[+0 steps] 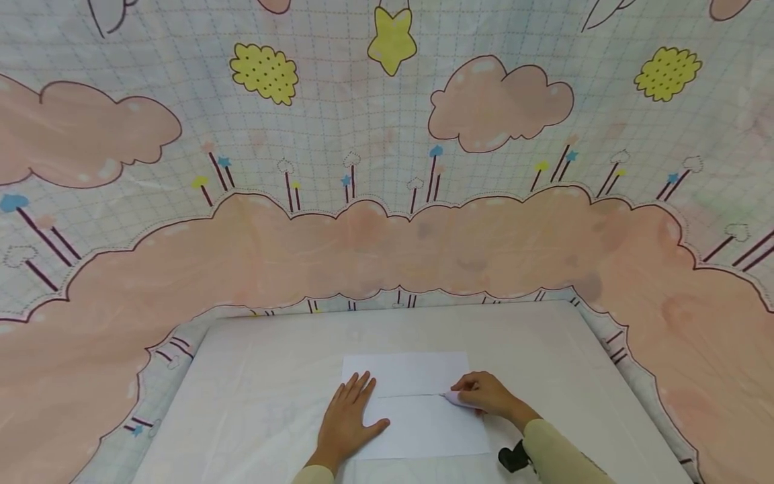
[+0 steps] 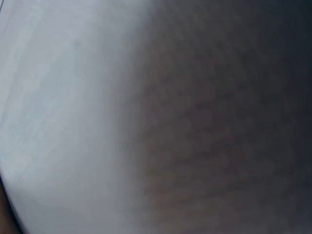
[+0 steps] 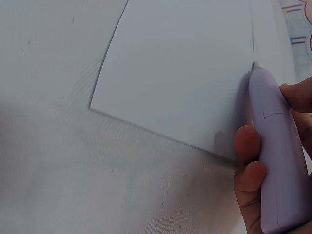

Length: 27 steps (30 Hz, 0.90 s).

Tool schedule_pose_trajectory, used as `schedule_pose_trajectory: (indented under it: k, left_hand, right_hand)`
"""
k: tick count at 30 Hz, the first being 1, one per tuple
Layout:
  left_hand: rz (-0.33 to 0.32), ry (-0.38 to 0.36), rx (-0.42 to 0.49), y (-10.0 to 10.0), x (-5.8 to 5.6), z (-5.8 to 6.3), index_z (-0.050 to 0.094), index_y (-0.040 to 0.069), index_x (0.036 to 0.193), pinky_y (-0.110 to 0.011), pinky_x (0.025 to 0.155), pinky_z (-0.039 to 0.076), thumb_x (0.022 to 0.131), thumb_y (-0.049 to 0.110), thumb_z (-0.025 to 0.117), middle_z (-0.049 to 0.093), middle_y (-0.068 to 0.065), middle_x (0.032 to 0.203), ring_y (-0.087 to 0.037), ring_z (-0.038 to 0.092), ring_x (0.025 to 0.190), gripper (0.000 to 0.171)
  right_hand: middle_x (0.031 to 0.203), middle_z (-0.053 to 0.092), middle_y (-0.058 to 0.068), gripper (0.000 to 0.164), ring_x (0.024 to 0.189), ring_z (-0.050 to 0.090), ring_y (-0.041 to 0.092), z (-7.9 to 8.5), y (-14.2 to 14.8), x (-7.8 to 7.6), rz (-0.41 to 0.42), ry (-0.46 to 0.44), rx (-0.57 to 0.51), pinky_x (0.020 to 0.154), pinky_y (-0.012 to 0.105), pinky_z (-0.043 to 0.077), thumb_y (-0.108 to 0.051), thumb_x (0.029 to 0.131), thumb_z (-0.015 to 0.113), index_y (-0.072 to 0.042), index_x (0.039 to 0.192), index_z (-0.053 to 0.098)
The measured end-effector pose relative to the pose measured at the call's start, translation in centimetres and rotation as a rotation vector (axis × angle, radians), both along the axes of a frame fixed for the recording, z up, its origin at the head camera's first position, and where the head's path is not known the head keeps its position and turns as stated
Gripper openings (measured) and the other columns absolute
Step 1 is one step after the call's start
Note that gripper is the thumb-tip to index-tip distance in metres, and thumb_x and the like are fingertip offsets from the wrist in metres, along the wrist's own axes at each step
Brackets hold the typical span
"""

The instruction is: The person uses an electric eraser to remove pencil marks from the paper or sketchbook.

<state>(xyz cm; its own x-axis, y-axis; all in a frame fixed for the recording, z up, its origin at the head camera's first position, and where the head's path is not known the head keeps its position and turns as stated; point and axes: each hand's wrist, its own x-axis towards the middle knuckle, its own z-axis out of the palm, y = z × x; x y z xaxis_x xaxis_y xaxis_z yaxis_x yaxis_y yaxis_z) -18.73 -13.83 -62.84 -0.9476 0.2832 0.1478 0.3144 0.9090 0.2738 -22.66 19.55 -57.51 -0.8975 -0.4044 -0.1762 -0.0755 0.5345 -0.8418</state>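
A white sheet of paper (image 1: 417, 433) lies flat on the table before me. My left hand (image 1: 346, 420) rests on its left part, fingers straight and spread, thumb out to the side. My right hand (image 1: 491, 393) grips a lavender utility knife (image 3: 280, 161) at the sheet's right side, thumb on one side and fingertips on the other. The knife's small metallic tip meets the paper at the end of a thin dark line (image 1: 405, 396) that runs across the sheet's middle. The left wrist view is mostly dark and blurred.
A white cover lies over the table (image 1: 260, 376). Behind and around it hangs a patterned cloth (image 1: 387, 249) with clouds and stars. By the right sleeve (image 1: 559, 450) sits a small black item (image 1: 514, 457).
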Motion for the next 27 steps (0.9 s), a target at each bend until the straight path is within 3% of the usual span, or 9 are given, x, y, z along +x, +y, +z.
schedule_pose_trajectory:
  k: [10,27]
  left_hand:
    - [-0.009,0.028,0.016,-0.1,-0.2,0.1,0.045,0.016,0.148,-0.046,0.12,0.026,0.083,0.075,0.052,0.036,0.0,0.158,-0.026,0.029,0.148,0.088]
    - [-0.004,0.055,-0.003,-0.1,0.1,-0.1,0.048,0.016,0.147,-0.047,0.118,0.028,0.083,0.079,0.048,0.039,0.001,0.157,-0.026,0.032,0.146,0.089]
  right_hand:
    - [0.089,0.057,0.003,0.02,0.053,0.051,0.01,0.2,1.1,0.2,-0.049,-0.016,0.032,0.044,0.018,0.041,-0.014,0.089,0.065,-0.006,0.105,0.074]
    - [0.091,0.059,0.004,0.023,0.052,0.049,0.008,-0.1,-0.6,0.0,0.006,-0.015,-0.015,0.045,0.018,0.044,-0.015,0.088,0.065,-0.005,0.107,0.074]
